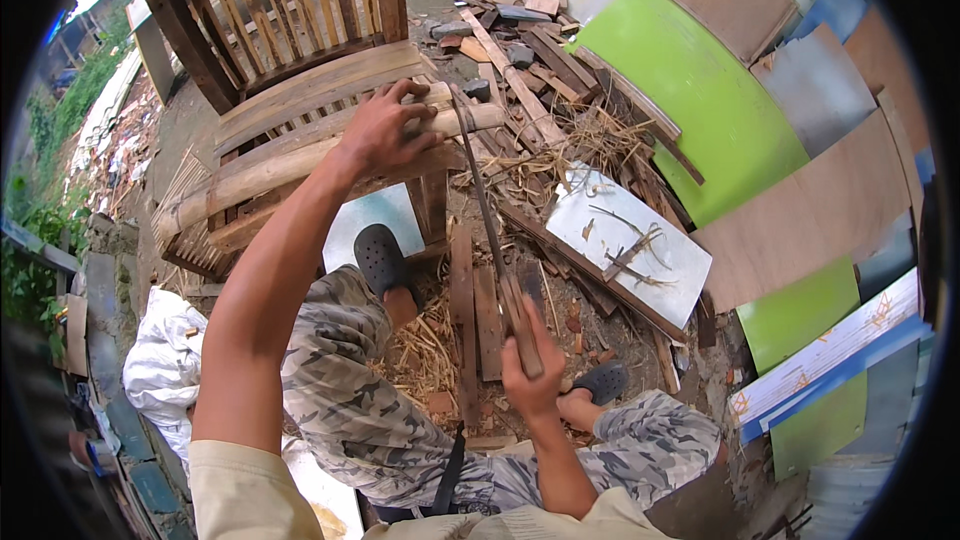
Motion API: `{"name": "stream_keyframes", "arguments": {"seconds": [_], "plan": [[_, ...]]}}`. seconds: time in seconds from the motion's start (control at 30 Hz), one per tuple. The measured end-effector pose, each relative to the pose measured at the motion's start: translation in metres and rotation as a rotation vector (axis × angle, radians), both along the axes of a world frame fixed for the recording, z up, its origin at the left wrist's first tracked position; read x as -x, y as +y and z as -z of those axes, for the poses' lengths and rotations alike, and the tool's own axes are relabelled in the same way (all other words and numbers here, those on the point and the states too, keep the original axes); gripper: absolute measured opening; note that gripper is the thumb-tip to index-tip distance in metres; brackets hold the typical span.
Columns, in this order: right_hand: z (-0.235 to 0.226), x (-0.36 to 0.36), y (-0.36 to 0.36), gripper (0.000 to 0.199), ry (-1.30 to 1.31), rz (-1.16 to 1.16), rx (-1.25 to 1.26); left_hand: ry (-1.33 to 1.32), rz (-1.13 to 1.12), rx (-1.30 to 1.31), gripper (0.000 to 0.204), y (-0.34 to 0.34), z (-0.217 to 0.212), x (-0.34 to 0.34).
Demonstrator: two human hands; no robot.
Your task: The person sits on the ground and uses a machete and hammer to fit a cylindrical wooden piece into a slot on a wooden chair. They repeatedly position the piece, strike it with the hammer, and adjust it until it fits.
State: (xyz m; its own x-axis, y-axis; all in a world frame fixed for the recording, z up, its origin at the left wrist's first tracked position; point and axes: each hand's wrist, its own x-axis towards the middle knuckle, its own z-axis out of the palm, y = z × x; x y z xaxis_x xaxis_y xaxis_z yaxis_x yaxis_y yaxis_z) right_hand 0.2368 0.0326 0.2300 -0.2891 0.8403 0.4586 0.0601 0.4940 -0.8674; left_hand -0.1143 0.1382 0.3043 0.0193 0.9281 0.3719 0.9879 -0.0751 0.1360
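My left hand (390, 128) presses down over the pale bamboo poles (250, 172), its fingers curled on them close to their right-hand end. These poles lie across the seat of a slatted wooden bench (320, 80). In my right hand (532, 365) is a wooden-handled tool with a long narrow blade (485, 200), seen nearly edge-on. Its far end lies against the bamboo, just right of my left fingers, beside a dark mark on the pole. Whether the blade has teeth I cannot tell.
Scrap boards and rubble (540, 60) pile up beyond the bench. Green sheets (690, 90) and brown panels (820, 210) lean at the right. Twigs lie on a white board (630, 240). Planks (465, 320) and shavings cover ground between my feet. A white sack (165, 365) sits left.
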Motion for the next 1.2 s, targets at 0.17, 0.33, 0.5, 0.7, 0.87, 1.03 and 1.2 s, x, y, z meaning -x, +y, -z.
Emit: {"name": "stream_keyframes", "arguments": {"seconds": [0.17,0.33,0.5,0.7,0.87,1.03,1.2], "plan": [[-0.052,0.041,0.062,0.059,-0.184,-0.062,0.296,-0.032,0.066,-0.044,0.042,0.01,0.008,0.005],[-0.018,0.07,0.077,0.059,0.036,0.001,0.144,-0.033,0.049,-0.007,0.04,0.01,0.011,-0.011],[-0.004,-0.002,0.001,0.062,-0.02,-0.03,-0.028,-0.009,0.014,-0.031,0.039,-0.003,0.01,0.01],[-0.024,0.074,0.084,0.06,0.001,-0.033,0.171,-0.037,0.061,-0.053,0.041,0.017,0.003,-0.005],[0.025,-0.022,-0.016,0.059,-0.22,-0.105,0.314,-0.009,-0.007,-0.042,0.041,0.003,0.008,0.003],[0.026,0.004,0.025,0.062,-0.168,0.027,0.356,0.002,0.011,-0.007,0.043,0.002,0.011,-0.001],[0.002,-0.038,0.068,0.061,-0.272,0.053,0.081,0.079,0.008,-0.018,0.045,0.006,-0.004,-0.015]]}}
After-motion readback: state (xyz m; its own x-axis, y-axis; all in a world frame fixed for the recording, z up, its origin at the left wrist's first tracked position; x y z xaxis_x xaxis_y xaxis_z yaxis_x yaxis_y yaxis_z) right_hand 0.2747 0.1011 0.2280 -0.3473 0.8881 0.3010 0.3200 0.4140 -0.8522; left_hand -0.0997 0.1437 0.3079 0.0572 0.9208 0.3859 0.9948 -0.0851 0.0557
